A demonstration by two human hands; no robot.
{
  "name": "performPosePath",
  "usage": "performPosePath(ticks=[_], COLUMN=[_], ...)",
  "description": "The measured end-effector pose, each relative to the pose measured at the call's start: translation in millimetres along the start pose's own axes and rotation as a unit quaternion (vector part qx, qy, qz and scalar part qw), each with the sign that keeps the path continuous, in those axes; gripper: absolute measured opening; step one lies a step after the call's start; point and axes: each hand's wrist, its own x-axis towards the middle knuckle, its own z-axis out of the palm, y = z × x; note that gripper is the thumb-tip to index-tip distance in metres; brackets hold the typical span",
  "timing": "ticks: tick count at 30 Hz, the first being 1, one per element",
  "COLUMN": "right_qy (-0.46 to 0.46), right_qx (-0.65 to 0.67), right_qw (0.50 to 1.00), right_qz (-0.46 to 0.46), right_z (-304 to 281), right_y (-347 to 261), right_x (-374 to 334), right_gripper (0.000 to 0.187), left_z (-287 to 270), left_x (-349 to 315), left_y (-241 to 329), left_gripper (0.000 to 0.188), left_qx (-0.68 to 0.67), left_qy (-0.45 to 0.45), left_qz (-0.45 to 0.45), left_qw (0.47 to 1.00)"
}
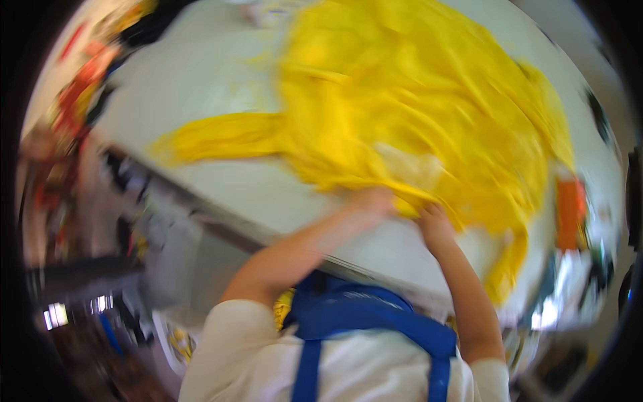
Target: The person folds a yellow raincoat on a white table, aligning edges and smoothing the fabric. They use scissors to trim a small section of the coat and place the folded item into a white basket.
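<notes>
A yellow garment [429, 87] lies spread and rumpled ahead of both hands, one sleeve [224, 136] stretching out to the left of the left hand [372, 202]. The right hand [437, 224] holds the near edge in bent fingers; just beside it, the left touches the same edge, though blur hides whether its fingers are closed. Beneath is a white table [167, 80]; an orange object [570, 213] sits well right of the right hand.
</notes>
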Motion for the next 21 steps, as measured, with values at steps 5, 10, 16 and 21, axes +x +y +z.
performPosePath(ticks=[5,10,16,21], right_qy=[-0.007,-0.041,-0.001,-0.05], right_qx=[0.07,-0.056,-0.184,-0.242], right_qw=[0.987,0.997,0.979,0.968], right_qz=[0.142,0.04,-0.085,-0.052], right_z=[-5,-36,5,4], right_y=[15,-45,15,0], right_x=[-55,-42,-37,-37], right_gripper=[0.023,0.027,0.063,0.039], left_z=[37,31,-7,67], left_x=[-3,-12,-16,8], left_y=[56,17,30,5], left_gripper=[0.027,0.023,0.021,0.022], left_qx=[-0.076,0.234,0.112,0.237], left_qy=[0.02,-0.031,-0.086,-0.073], left_qz=[-0.02,0.162,0.097,0.095], left_qw=[0.997,0.958,0.985,0.964])
